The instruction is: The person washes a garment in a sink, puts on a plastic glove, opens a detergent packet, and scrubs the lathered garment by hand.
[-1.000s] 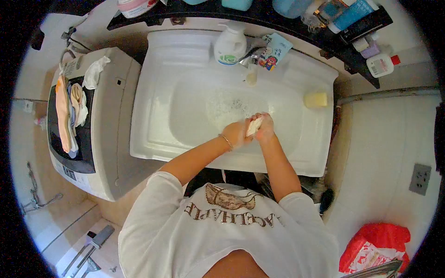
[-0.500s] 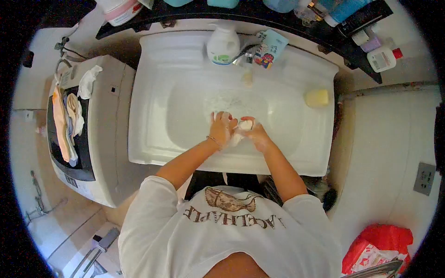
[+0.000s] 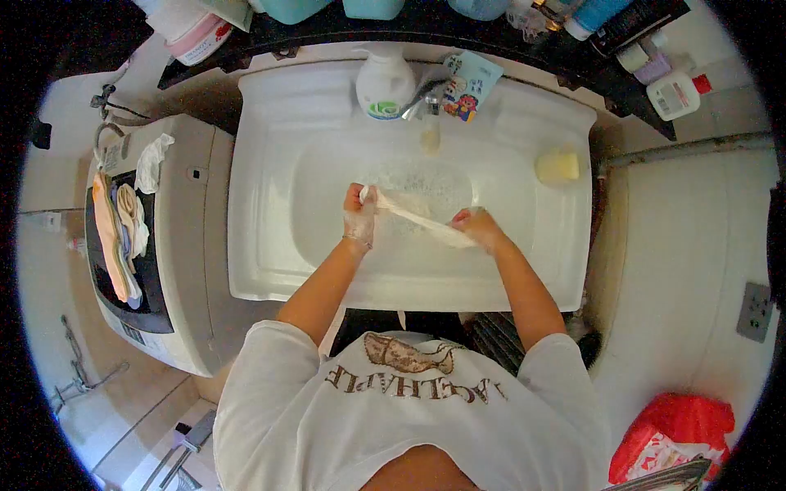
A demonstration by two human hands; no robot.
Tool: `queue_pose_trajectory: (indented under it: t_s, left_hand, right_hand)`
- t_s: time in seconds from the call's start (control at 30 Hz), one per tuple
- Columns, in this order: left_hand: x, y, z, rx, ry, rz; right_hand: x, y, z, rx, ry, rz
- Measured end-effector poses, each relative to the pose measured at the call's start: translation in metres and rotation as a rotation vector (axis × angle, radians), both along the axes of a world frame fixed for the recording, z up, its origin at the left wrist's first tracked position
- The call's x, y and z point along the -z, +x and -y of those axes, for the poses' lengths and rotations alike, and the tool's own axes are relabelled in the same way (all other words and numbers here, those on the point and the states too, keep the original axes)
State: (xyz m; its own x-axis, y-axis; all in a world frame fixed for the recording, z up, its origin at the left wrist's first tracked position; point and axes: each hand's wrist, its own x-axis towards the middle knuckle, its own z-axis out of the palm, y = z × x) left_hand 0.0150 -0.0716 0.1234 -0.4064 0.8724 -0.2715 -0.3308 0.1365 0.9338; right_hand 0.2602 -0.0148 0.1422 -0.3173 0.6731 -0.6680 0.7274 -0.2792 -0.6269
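Note:
A long, narrow white cloth, which looks like a sock, is stretched between my two hands over the basin of the white sink. My left hand is closed round one end, with suds on the wrist. At the other end, my right hand pinches the sock, its fingers a little blurred and the sock's end partly hidden. Soapy water with foam lies beneath the cloth.
At the sink's back stand a white bottle, the faucet and a blue pouch. A yellow soap block sits on the right ledge. Folded clothes lie on the washing machine. A black shelf overhangs the back.
My hands were close together with the sock bunched between them. They have moved apart, left hand to the left, right hand to the right, pulling the sock out long.

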Motion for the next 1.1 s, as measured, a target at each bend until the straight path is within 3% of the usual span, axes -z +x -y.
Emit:
queue_pose_trajectory:
  t_s: [0.07,0.1,0.13,0.2,0.23,0.3,0.33,0.37,0.4,0.43,0.53,0.6,0.7,0.73,0.77,0.8,0.83,0.87,0.9,0.93,0.97,1.03,1.07,1.1]
  left_hand:
    - [0.002,-0.006,0.001,-0.020,0.044,-0.144]
    - [0.004,-0.011,0.001,-0.040,0.090,-0.288]
    - [0.015,-0.017,0.004,-0.040,0.090,-0.290]
    - [0.035,-0.024,0.013,0.096,0.264,-0.810]
    - [0.036,-0.024,0.016,0.095,0.265,-0.812]
    - [0.004,-0.017,0.023,0.355,0.068,-1.415]
    - [0.010,-0.015,0.026,0.565,-0.207,-1.377]
    - [0.011,-0.010,0.021,0.555,-0.203,-1.380]
    - [0.013,-0.003,0.017,0.752,-0.233,-1.431]
    - [0.015,0.004,0.014,0.954,-0.264,-1.473]
    - [0.072,0.013,-0.002,1.022,-0.248,-1.574]
    - [0.077,0.011,-0.013,1.084,-0.270,-1.562]
    - [0.085,0.011,-0.025,1.207,-0.330,-1.615]
    - [0.087,0.011,-0.025,1.273,-0.371,-1.682]
    - [0.093,0.008,-0.029,1.269,-0.372,-1.686]
    - [0.099,0.008,-0.035,1.291,-0.440,-1.542]
    - [0.104,0.006,-0.038,1.306,-0.502,-1.401]
    - [0.109,0.005,-0.039,1.302,-0.500,-1.405]
    - [0.111,0.005,-0.038,1.098,-0.446,-1.313]
    - [0.113,0.007,-0.032,1.002,-0.423,-1.265]
    - [0.111,0.010,-0.026,0.908,-0.394,-1.215]
    - [0.095,0.026,-0.014,0.150,-0.163,-1.314]
    - [0.107,0.031,-0.014,0.152,-0.162,-1.313]
    - [0.120,0.036,-0.015,0.119,-0.298,-1.082]
  right_hand:
    - [0.004,0.009,-0.009,0.256,0.179,-0.110]
    - [0.000,0.009,-0.012,0.256,0.181,-0.113]
    - [-0.006,0.013,-0.015,0.337,0.358,-0.088]
    - [-0.031,0.006,-0.014,0.439,0.580,-0.098]
    - [-0.023,0.007,-0.013,0.438,0.580,-0.100]
    - [-0.003,0.008,-0.009,-0.017,0.497,0.254]
    - [0.006,0.005,-0.002,-0.018,0.499,0.253]
    - [0.012,-0.005,0.005,-0.129,0.566,0.462]
    - [0.018,-0.018,0.010,-0.239,0.623,0.672]
    - [0.021,-0.036,0.012,-0.239,0.625,0.672]
    - [0.042,-0.071,0.011,-0.351,0.518,0.604]
    - [0.080,-0.075,0.018,-0.513,0.707,0.498]
    - [0.117,-0.064,0.012,-0.637,0.713,0.458]
    - [0.127,-0.056,0.004,-0.638,0.716,0.455]
    - [0.130,-0.050,-0.010,-0.546,0.726,0.273]
    - [0.133,-0.045,-0.015,-0.454,0.727,0.093]
    - [0.138,-0.049,-0.012,-0.454,0.730,0.092]
    - [0.125,-0.062,-0.008,-0.374,0.767,0.367]
    - [0.118,-0.068,-0.005,-0.289,0.792,0.641]
    - [0.120,-0.067,-0.002,-0.288,0.790,0.639]
    - [0.125,-0.065,-0.001,-0.544,0.769,0.657]
    - [0.119,-0.064,-0.005,-0.800,0.745,0.671]
    - [0.101,-0.066,-0.006,-0.533,0.752,0.605]
    - [0.091,-0.070,-0.008,-0.267,0.750,0.533]
